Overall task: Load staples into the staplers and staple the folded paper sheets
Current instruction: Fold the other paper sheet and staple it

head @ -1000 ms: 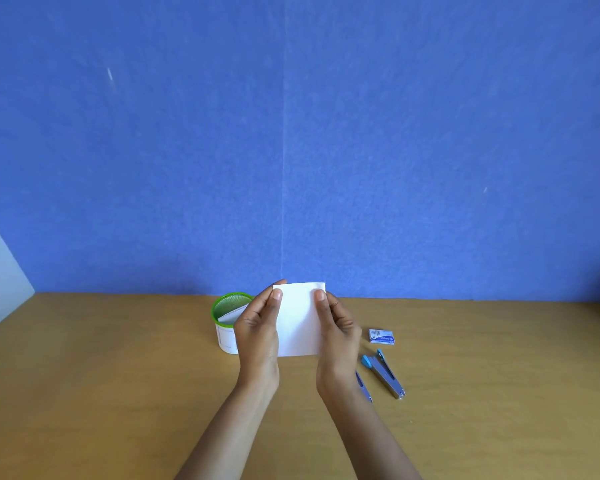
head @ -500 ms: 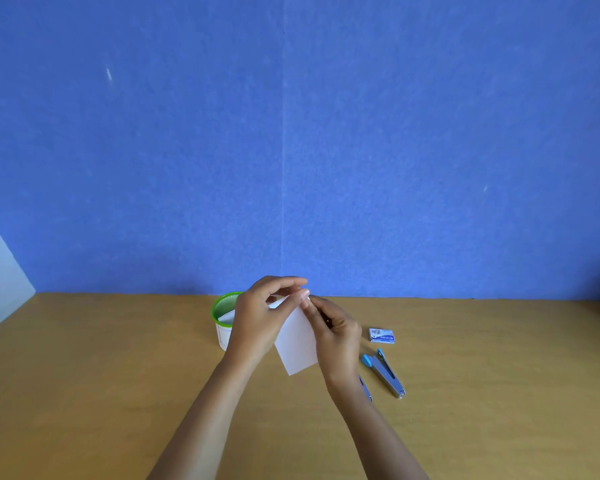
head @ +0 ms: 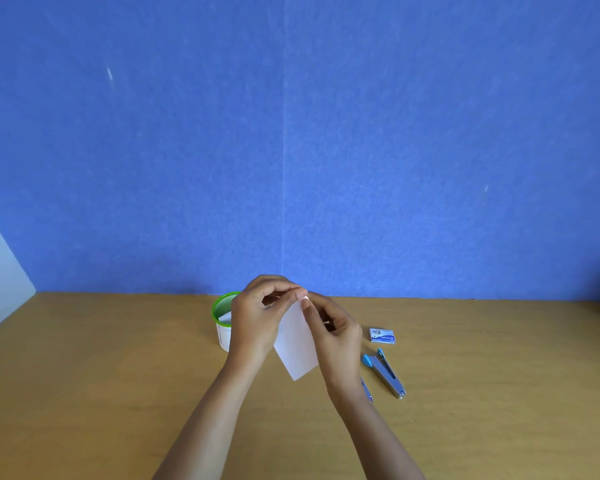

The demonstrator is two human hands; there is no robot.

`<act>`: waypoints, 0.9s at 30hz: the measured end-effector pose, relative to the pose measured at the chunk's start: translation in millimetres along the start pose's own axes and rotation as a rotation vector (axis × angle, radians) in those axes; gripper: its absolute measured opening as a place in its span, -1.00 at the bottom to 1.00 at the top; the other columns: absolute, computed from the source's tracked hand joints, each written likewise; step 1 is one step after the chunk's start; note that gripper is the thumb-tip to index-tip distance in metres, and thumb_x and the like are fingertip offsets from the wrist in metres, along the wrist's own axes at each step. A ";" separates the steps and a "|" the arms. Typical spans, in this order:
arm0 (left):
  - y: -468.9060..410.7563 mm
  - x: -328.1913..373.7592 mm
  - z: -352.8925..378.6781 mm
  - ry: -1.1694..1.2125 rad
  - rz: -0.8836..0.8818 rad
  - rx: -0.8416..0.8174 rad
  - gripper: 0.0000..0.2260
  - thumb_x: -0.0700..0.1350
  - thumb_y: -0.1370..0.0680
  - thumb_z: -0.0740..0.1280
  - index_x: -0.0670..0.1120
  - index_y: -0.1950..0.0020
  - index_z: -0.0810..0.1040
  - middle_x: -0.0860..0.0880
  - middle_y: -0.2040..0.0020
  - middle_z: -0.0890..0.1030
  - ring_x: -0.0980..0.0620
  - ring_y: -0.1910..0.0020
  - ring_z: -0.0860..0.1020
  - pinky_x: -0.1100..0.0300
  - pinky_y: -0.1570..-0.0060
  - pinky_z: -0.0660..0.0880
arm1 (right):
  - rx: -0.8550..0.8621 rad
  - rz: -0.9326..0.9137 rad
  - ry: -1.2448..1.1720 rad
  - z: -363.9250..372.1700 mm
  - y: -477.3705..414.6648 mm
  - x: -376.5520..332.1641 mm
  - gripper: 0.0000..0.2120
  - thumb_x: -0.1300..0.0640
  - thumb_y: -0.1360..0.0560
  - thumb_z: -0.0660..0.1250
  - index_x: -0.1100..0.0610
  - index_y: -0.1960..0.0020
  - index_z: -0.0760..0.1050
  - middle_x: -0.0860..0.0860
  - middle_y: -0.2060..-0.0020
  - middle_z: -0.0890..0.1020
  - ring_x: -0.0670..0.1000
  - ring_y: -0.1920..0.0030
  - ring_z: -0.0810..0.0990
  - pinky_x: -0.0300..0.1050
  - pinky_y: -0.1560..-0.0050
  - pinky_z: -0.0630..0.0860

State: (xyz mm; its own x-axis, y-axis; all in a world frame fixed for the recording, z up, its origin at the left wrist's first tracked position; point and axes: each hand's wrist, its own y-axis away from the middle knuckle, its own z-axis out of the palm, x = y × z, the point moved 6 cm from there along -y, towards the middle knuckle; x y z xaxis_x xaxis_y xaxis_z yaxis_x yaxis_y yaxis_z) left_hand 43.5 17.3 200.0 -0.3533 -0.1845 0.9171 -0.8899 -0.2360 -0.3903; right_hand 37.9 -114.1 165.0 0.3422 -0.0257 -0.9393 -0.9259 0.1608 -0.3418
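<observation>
Wood desk point(head: 118, 375), hands up front. A second ago the paper point(head: 297, 348) was held flat by its sides - now it hangs tilted above the desk, with left hand point(head: 257, 317) and right hand point(head: 336, 337) both pinching its top corner. Probably lining up that corner for a staple. Stapler point(head: 385, 372) and second stapler point(head: 367, 389) lie untouched by the right wrist. Box point(head: 382, 335) beyond, cup point(head: 220, 313) behind the left hand, then blue wall point(head: 291, 133).

Left hand point(head: 253, 320) and right hand point(head: 336, 336), both totally bare
Left forearm point(head: 215, 410) and right forearm point(head: 371, 427) are bare skin all the way to the bottom edge of the shot. Fingers point(head: 278, 286) look slim, and the nails are short and plain as far as I can tell. The one on the right thumb shows best. Wrists are pretty narrow too.
</observation>
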 end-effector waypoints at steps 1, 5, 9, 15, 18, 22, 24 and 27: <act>0.8 0.1 -0.8 0.004 0.004 0.018 -0.91 -0.26 -0.39 0.47 -0.08 0.26 0.66 -0.01 0.18 0.63 0.22 0.20 0.57 0.46 0.20 0.44 | 0.030 0.029 -0.020 -1.5 -0.3 0.8 -0.87 0.08 -0.46 0.34 -0.12 0.15 0.63 -0.21 0.28 0.66 -0.24 0.33 0.50 -0.43 0.31 0.38; 6.7 3.3 -2.0 0.011 0.040 0.068 -0.86 -0.29 -0.39 0.46 -0.05 0.27 0.65 0.00 0.19 0.62 0.20 0.20 0.57 0.45 0.19 0.44 | 0.077 0.066 -0.027 -2.8 -3.5 0.4 -0.90 0.10 -0.40 0.34 -0.06 0.25 0.59 -0.19 0.37 0.62 -0.21 0.36 0.49 -0.42 0.33 0.39; 11.4 10.1 -1.6 -0.008 0.101 0.108 -0.89 -0.34 -0.37 0.47 -0.14 0.26 0.66 -0.04 0.19 0.61 0.22 0.21 0.57 0.47 0.22 0.42 | 0.083 0.062 0.023 -1.5 -5.3 -0.9 -0.95 0.05 -0.35 0.37 -0.03 0.29 0.56 -0.15 0.34 0.64 -0.19 0.31 0.54 -0.42 0.31 0.41; 10.2 11.7 -14.1 0.054 0.124 0.232 -0.90 -0.32 -0.40 0.44 -0.14 0.26 0.64 -0.05 0.18 0.61 0.23 0.20 0.57 0.46 0.21 0.43 | 0.104 0.107 0.002 -10.9 -3.8 12.1 -0.94 0.06 -0.28 0.31 -0.01 0.31 0.56 -0.14 0.35 0.64 -0.18 0.33 0.52 -0.41 0.31 0.41; 7.7 13.1 -18.0 0.037 0.141 0.241 -0.90 -0.29 -0.40 0.45 -0.11 0.27 0.64 0.03 0.20 0.61 0.22 0.21 0.57 0.45 0.22 0.43 | 0.068 0.114 0.046 -14.4 0.3 22.3 -0.95 0.05 -0.28 0.31 -0.01 0.31 0.55 -0.11 0.37 0.61 -0.17 0.37 0.48 -0.41 0.38 0.37; 8.1 8.6 -26.3 0.101 0.068 0.307 -0.78 -0.26 -0.42 0.44 0.06 0.30 0.62 0.18 0.21 0.61 0.26 0.17 0.56 0.47 0.18 0.42 | 0.167 0.203 0.060 -29.1 2.0 41.7 -0.93 0.12 -0.34 0.35 -0.02 0.31 0.55 -0.11 0.40 0.59 -0.17 0.38 0.46 -0.41 0.40 0.35; 3.5 12.4 -37.3 0.144 0.076 0.377 -0.79 -0.24 -0.44 0.43 0.07 0.28 0.61 0.20 0.20 0.61 0.29 0.16 0.55 0.49 0.18 0.41 | 0.237 0.289 0.023 -42.8 5.6 55.1 -0.86 0.19 -0.39 0.34 0.01 0.31 0.55 -0.11 0.39 0.60 -0.12 0.33 0.48 -0.39 0.38 0.38; -0.7 20.0 -42.7 0.147 0.116 0.389 -0.82 -0.24 -0.44 0.43 0.04 0.26 0.61 0.14 0.22 0.62 0.31 0.20 0.55 0.50 0.22 0.41 | 0.253 0.313 -0.051 -51.1 5.1 54.2 -0.84 0.18 -0.48 0.31 0.00 0.24 0.55 -0.11 0.30 0.64 -0.04 0.25 0.52 -0.28 0.28 0.44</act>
State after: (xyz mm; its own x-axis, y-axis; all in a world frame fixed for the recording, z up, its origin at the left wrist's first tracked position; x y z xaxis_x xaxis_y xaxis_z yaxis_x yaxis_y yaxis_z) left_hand 24.8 54.5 222.1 -0.5068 -0.0992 0.8563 -0.6772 -0.5688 -0.4667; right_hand 43.6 -165.1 110.8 0.0634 0.1114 -0.9917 -0.9203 0.3909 -0.0149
